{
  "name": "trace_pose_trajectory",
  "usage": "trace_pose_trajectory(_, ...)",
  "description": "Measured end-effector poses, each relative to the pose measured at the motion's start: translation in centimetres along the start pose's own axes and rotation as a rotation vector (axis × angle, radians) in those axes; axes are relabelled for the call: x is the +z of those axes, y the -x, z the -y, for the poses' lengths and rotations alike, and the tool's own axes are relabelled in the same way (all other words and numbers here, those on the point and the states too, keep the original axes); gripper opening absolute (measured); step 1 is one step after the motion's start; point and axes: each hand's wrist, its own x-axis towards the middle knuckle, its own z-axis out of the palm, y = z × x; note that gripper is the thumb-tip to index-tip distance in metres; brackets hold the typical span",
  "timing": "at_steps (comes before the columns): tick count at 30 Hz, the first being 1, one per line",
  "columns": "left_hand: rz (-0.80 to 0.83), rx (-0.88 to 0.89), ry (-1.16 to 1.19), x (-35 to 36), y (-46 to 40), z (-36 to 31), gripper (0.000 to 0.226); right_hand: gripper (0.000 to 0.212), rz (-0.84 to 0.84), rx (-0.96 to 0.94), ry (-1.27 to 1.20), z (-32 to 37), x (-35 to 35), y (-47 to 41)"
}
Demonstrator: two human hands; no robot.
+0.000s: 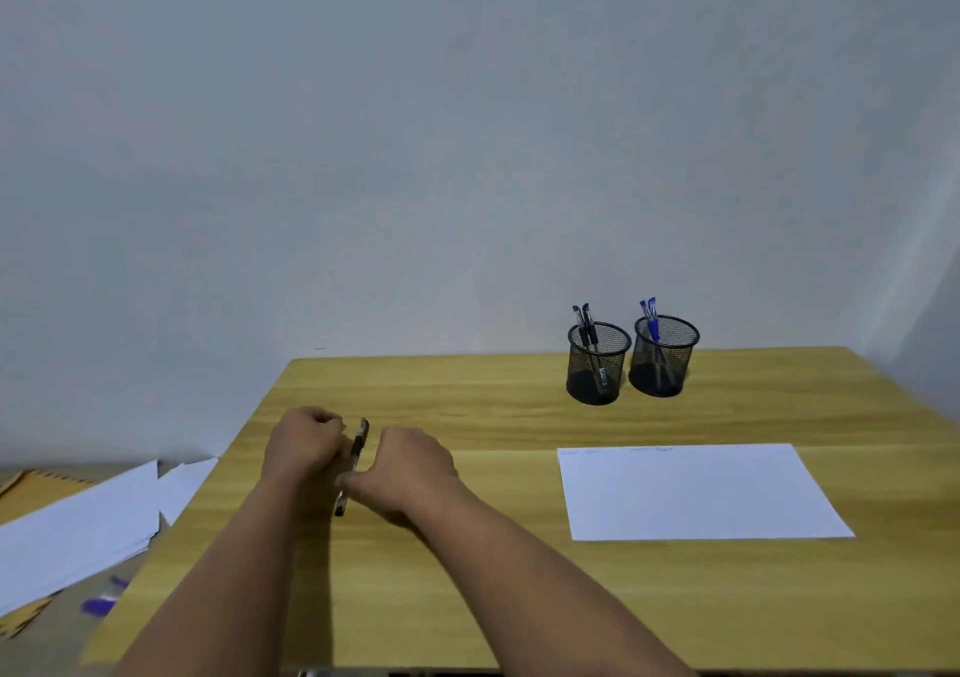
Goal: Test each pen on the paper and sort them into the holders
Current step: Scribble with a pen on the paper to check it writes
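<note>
Both hands, left (304,442) and right (410,468), pinch a black-capped pen (353,463) between them above the wooden counter (467,572); white paper (696,494) and two black mesh holders (597,364) sit to their right.

Both forearms enter from the 6 o'clock edge and extend toward 12 o'clock, converging at the hands. The left forearm runs from the lower left toward 1 o'clock; the right forearm runs from the lower right toward 10 o'clock. Both arms are bare. The left hand (306,442) is presented back-up, fingers curled under into a closed fist shape, knuckles directed toward 1 o'clock. The right hand (410,463) lies at 3 o'clock of the left hand, back-up, fingers curled downward, thumb side directed toward 9 o'clock. The two hands are close together, not touching.
</note>
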Motion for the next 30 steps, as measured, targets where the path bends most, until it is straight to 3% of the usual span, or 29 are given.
trace_pose_trajectory(5, 0.076, 0.014, 0.133, 0.4, 0.7, 0.0, 0.027, 0.037, -0.021, 0.019, 0.01, 0.4, 0.0, 0.4)
trace_pose_trajectory(16, 0.187, 0.039, 0.236, 1.9, 4.3, -2.1, 0.023, 0.03, -0.071, 0.098, 0.043, -1.9, -1.6, 2.4)
trace_pose_trajectory(19, 0.142, 0.161, 0.057, 2.2, 5.1, -2.8, 0.03, 0.016, -0.088, 0.123, 0.049, -3.2, -2.7, 2.9)
trace_pose_trajectory(21, 0.138, 0.247, -0.058, 2.5, 6.1, -3.5, 0.039, 0.021, -0.095, 0.149, 0.005, -4.4, -3.7, 3.2)
trace_pose_trajectory(23, 0.189, 0.288, -0.072, 3.1, 7.0, -4.1, 0.036, 0.024, -0.114, 0.185, -0.156, -5.9, -4.6, 3.0)
trace_pose_trajectory(25, 0.216, 0.324, -0.056, 3.6, 7.4, -4.8, 0.022, 0.013, -0.142, 0.204, -0.461, -7.7, -6.2, 2.9)
trace_pose_trajectory(27, 0.222, 0.377, -0.046, 3.8, 7.7, -6.0, 0.019, 0.023, -0.179, 0.214, -0.711, -9.0, -9.0, 3.8)
trace_pose_trajectory(30, 0.28, 0.455, 0.011, 4.5, 8.8, -8.7, 0.022, 0.008, -0.242, 0.218, -0.925, -10.8, -13.3, 5.5)
